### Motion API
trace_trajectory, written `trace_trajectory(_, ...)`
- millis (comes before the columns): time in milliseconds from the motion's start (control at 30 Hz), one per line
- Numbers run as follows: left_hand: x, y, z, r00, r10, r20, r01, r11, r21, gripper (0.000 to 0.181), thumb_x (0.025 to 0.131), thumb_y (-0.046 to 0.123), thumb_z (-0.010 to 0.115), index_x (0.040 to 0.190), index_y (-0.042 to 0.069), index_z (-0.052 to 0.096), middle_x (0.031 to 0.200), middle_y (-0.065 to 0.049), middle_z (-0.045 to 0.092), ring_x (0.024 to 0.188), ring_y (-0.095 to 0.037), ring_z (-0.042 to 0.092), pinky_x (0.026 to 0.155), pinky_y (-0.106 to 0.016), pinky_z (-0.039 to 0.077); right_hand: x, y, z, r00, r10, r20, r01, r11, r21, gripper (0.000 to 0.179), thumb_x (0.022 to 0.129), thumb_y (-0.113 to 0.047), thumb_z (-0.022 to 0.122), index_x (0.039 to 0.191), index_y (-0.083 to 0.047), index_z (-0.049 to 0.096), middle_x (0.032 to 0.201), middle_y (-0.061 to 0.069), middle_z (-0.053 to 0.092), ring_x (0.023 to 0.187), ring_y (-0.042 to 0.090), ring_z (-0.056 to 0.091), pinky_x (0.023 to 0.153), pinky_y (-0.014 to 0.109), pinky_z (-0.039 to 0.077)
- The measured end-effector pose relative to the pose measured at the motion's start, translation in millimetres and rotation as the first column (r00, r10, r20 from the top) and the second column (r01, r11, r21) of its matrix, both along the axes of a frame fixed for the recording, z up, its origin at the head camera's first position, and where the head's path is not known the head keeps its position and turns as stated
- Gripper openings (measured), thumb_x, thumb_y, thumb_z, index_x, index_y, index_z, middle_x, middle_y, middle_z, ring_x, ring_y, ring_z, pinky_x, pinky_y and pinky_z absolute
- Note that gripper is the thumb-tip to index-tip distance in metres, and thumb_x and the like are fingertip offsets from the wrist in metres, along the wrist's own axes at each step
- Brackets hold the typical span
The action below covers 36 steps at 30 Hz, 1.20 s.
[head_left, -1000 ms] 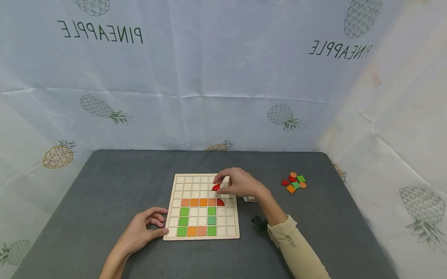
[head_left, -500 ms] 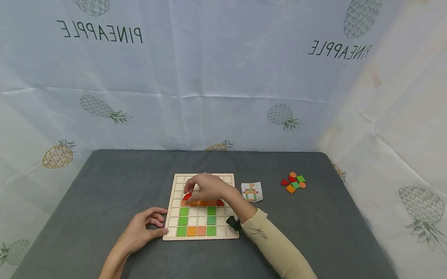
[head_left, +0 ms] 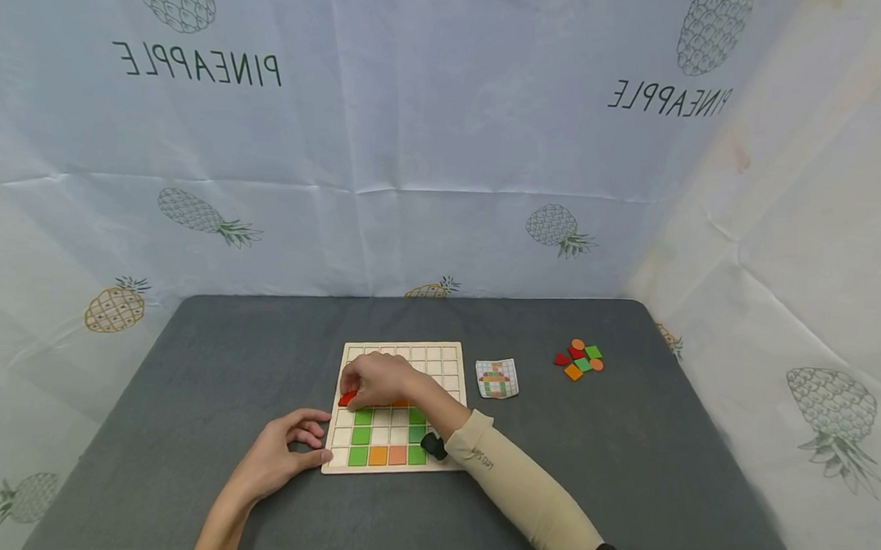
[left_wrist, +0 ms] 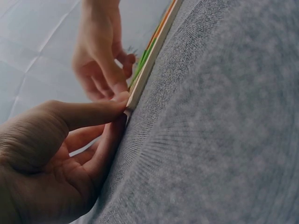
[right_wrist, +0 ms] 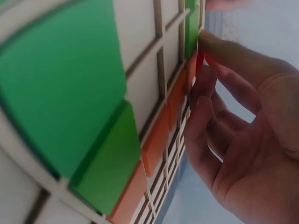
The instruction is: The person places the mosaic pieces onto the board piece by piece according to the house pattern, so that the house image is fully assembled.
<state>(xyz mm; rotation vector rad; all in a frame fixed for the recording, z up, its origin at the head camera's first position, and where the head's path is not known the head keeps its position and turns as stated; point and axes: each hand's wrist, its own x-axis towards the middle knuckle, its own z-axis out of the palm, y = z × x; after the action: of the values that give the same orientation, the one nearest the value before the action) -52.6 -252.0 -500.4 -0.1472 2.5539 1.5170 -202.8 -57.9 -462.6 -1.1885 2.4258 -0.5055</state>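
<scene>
A wooden grid board (head_left: 451, 366) lies on the grey table, with green, orange and salmon square tiles in its cells. My right hand (head_left: 378, 379) is over its left side and pinches a red quarter-circle tile (head_left: 346, 399) between thumb and fingertips, at the left end of the orange row. In the right wrist view the red tile (right_wrist: 200, 59) is mostly hidden by the fingers. My left hand (head_left: 278, 452) holds the board's near left corner, thumb on the rim and fingers along the side; the left wrist view shows this thumb-and-finger grip on the board's edge (left_wrist: 148, 65).
Right of the board lies a small pattern card (head_left: 497, 378). Farther right is a loose group of red, green and orange tiles (head_left: 583, 364). A pineapple-print cloth (head_left: 446, 144) hangs behind the table (head_left: 275, 342). A dark object (head_left: 434, 446) is at the right wrist.
My right hand has moved left across the board with the red quarter-circle tile, down to the orange row's left end. The pattern card has come into full view. My left hand has stayed put.
</scene>
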Motion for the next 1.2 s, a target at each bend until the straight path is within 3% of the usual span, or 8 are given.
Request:
trace_trajectory(533, 1.1, -0.1, -0.9, 1.000, 0.001, -0.014, -0.001, 1.000, 0.009, 0.059, 0.082, 0.008, 0.094, 0.136, 0.003, 0.069, 0.109, -0.011, 0.070, 0.088, -0.008, 0.068, 0.081, -0.022, 0.055, 4.4, 0, 1.2, 1.000, -0.008, -0.012, 0.009, 0.999, 0.044, 0.015, 0.095, -0.031, 0.086, 0.106, -0.028, 0.078, 0.102, -0.014, 0.072, 0.089, 0.001, 0.063, 0.077, 0.027, 0.049)
trace_trajectory(767, 0.6, 0.9, 0.0, 1.000, 0.005, -0.005, -0.005, 1.000, 0.004, 0.059, 0.082, 0.007, 0.094, 0.136, 0.003, 0.069, 0.108, -0.010, 0.070, 0.088, -0.008, 0.068, 0.081, -0.022, 0.055, 0.3, 12, 7.0, 1.000, -0.011, 0.026, 0.011, 1.000, -0.014, 0.019, 0.097, -0.029, 0.083, 0.116, -0.027, 0.079, 0.110, -0.011, 0.074, 0.095, 0.003, 0.065, 0.079, 0.026, 0.051)
trace_trajectory(1067, 1.4, 2.7, 1.3, 1.000, 0.021, 0.008, -0.021, 1.000, 0.003, 0.060, 0.082, 0.007, 0.094, 0.136, 0.002, 0.069, 0.108, -0.010, 0.070, 0.087, -0.009, 0.068, 0.080, -0.021, 0.054, -5.0, 44, 17.7, 0.998, -0.029, 0.059, 0.035, 0.995, -0.090, 0.026, 0.102, -0.028, 0.077, 0.126, -0.019, 0.079, 0.123, -0.002, 0.077, 0.113, 0.013, 0.070, 0.090, 0.028, 0.055)
trace_trajectory(1200, 1.0, 3.7, 1.0, 0.999, 0.029, 0.016, -0.029, 1.000, 0.001, 0.060, 0.082, 0.006, 0.094, 0.136, 0.002, 0.068, 0.108, -0.010, 0.070, 0.087, -0.010, 0.068, 0.079, -0.021, 0.054, -8.4, 62, 20.6, 0.995, -0.044, 0.085, 0.054, 0.990, -0.127, 0.026, 0.103, -0.025, 0.074, 0.128, -0.016, 0.078, 0.125, 0.002, 0.077, 0.112, 0.018, 0.071, 0.089, 0.031, 0.056)
